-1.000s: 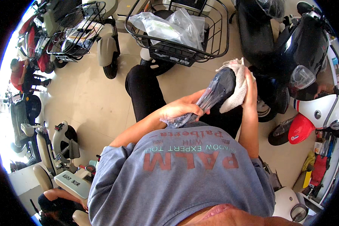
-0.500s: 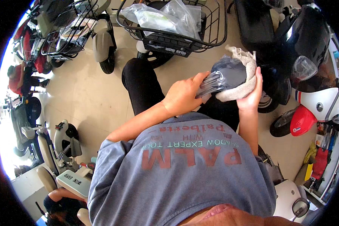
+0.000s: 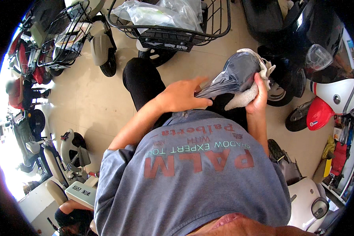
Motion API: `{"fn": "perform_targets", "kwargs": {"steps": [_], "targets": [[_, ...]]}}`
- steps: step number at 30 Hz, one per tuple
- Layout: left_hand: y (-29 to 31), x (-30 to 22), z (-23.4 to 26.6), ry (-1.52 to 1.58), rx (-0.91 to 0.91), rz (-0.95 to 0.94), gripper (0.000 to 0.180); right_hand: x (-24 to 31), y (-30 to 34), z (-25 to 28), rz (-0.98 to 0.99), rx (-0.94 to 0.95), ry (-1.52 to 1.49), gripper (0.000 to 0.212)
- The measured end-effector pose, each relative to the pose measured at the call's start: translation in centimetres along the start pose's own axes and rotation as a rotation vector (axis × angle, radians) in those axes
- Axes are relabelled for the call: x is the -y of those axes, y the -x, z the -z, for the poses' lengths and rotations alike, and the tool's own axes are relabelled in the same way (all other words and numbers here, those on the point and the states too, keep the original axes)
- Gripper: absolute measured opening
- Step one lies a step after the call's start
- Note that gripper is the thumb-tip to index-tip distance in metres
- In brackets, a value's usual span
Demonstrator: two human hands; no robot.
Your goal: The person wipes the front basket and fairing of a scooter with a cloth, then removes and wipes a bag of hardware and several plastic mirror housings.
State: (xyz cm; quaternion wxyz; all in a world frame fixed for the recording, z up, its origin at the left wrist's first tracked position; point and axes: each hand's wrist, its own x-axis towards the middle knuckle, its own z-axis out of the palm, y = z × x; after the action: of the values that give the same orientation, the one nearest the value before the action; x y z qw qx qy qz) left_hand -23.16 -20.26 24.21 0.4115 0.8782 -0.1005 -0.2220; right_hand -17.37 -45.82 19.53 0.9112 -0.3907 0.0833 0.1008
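A dark, rounded piece (image 3: 244, 67) wrapped in clear plastic film (image 3: 218, 85) sits right of upper centre in the frame, cupped in a pale cloth (image 3: 242, 101). The right hand (image 3: 258, 103) clasps cloth and piece together from the right, thumb on the near side: a sound support, best firm but not crushing. The film narrows toward the left hand (image 3: 179, 96), whose fingertips blur; whether they pinch it, I cannot tell. Any pull should run evenly along the gathered film, well clear of the black wire basket (image 3: 167, 36) at upper centre.
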Motion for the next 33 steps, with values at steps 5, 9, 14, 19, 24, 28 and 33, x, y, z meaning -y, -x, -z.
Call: {"fn": "perform_targets", "kwargs": {"steps": [5, 9, 14, 19, 24, 28, 33], "targets": [[-0.7, 1.0, -1.7, 0.666, 0.225, 0.058, 0.046, -0.7, -1.3, 1.2, 0.029, -0.023, 0.022, 0.039], [-0.5, 0.3, -3.4, 0.299, -0.163, -0.108, 0.046, 0.5, -2.6, 0.7, 0.112, -0.121, 0.208, 0.043], [-0.4, -1.6, -3.0, 0.043, -0.338, -0.046, 0.046, 1.2, -2.1, -0.9, 0.331, -0.066, 0.154, 0.052], [-1.2, -2.3, -3.0, 0.017, -0.449, -0.05, 0.047, -2.9, 1.5, -4.4, 0.872, 0.213, 0.881, 0.057], [-1.5, -1.7, -3.0, 0.16, -0.372, -0.182, 0.044, 0.1, -0.6, -2.7, 1.334, 0.338, 1.619, 0.051], [-0.7, -2.8, -2.5, 0.32, -0.288, -0.074, 0.04, 0.7, -2.2, -4.4, 0.82, 0.158, 0.833, 0.057], [-1.2, -1.1, -2.9, 0.468, -0.301, -0.222, 0.039, -0.6, 1.8, -6.0, 1.187, 0.44, 1.554, 0.053]]}}
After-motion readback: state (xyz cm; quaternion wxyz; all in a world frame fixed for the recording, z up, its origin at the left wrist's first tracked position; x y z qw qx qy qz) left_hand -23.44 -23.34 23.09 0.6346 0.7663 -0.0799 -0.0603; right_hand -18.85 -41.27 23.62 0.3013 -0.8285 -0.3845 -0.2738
